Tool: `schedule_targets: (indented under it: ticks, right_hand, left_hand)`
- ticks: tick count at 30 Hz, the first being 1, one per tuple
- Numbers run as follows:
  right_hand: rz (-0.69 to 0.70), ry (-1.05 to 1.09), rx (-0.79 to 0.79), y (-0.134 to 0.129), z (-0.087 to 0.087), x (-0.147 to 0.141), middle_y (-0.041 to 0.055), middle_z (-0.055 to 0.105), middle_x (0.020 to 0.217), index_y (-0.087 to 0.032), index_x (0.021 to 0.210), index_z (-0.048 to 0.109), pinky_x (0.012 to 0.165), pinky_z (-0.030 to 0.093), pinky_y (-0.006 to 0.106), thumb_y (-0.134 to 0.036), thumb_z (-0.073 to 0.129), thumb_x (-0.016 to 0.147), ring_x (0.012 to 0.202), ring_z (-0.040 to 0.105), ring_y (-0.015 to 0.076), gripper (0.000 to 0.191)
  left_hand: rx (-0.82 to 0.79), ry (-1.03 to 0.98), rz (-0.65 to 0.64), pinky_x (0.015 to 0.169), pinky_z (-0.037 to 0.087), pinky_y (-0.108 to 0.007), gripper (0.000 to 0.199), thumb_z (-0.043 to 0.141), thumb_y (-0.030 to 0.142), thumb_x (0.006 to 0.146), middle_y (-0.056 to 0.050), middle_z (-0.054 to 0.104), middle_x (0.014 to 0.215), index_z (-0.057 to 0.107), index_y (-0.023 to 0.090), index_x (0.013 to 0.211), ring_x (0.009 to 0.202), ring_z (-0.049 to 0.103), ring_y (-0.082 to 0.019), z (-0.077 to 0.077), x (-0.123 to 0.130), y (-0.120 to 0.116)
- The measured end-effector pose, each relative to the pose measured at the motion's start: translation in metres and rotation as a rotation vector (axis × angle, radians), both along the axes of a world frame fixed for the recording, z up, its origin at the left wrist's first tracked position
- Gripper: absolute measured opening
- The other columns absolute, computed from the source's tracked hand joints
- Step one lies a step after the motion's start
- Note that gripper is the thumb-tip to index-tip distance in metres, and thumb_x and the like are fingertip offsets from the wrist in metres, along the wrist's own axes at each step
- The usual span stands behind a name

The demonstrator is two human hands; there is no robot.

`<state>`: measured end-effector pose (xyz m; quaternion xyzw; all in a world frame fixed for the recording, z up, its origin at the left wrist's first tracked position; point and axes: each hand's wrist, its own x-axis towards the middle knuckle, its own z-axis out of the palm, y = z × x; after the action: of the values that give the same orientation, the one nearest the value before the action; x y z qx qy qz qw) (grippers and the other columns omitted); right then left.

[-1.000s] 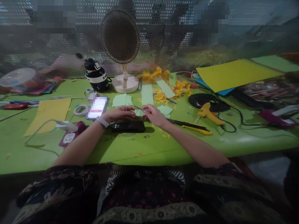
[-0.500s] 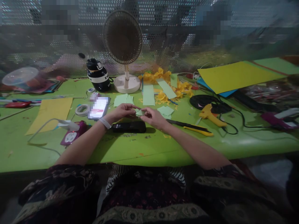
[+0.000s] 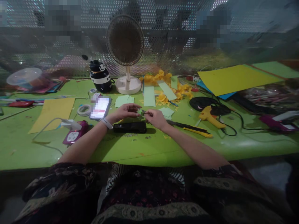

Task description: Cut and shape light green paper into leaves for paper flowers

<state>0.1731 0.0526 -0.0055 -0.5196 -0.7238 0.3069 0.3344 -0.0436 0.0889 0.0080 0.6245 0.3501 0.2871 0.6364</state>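
Your left hand (image 3: 127, 112) has its grip clamped on a small light-green paper piece (image 3: 140, 111); your right hand (image 3: 155, 118) pinches together beside it, on what is too small to tell. A long black stapler (image 3: 130, 127) lies nearer you on the green bench (image 3: 140, 153).

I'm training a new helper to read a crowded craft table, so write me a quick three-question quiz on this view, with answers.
1. Which stands next to the dark bottle?
a) the glue gun
b) the fan
c) the stapler

2. True or false: the tape roll lies to the left of the phone.

3. Fill in the colour: between the left hand and the right hand is a small piece that looks ____.

Key: 1 b; 2 true; 3 green.
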Motion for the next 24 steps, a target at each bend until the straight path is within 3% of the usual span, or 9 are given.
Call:
schedule_targets:
  ticks: [8, 16, 24]
  right_hand:
    - [-0.008, 0.033, -0.058, -0.005, 0.000, -0.002, 0.0015, 0.070, 0.063, -0.016, 0.077, 0.068, 0.057, 0.050, 0.026, -0.019, 0.060, 0.086, 0.055, 0.066, 0.0146, 0.013]
    - [0.008, 0.086, -0.122, -0.011, 0.006, -0.004, 0.0024, 0.070, 0.064, -0.015, 0.076, 0.068, 0.052, 0.051, 0.024, -0.015, 0.058, 0.087, 0.053, 0.065, 0.0131, 0.015]
    - [0.032, 0.015, -0.099, -0.013, -0.002, -0.004, 0.0021, 0.072, 0.067, -0.017, 0.076, 0.069, 0.054, 0.048, 0.024, -0.020, 0.059, 0.089, 0.055, 0.064, 0.0133, 0.017]
  left_hand:
    - [-0.003, -0.035, -0.050, 0.103, 0.047, -0.043, 0.046, 0.081, 0.012, 0.070, -0.008, 0.075, 0.102, 0.066, 0.012, 0.113, 0.096, 0.070, -0.016, -0.008, -0.002, 0.000]
    - [0.014, -0.035, -0.063, 0.102, 0.048, -0.041, 0.047, 0.083, 0.014, 0.069, -0.008, 0.075, 0.105, 0.068, 0.013, 0.113, 0.097, 0.070, -0.016, -0.006, -0.005, -0.001]
    - [0.066, 0.027, -0.095, 0.095, 0.051, -0.038, 0.043, 0.077, 0.016, 0.076, -0.010, 0.073, 0.111, 0.068, 0.015, 0.118, 0.099, 0.069, -0.017, -0.009, -0.009, -0.003]
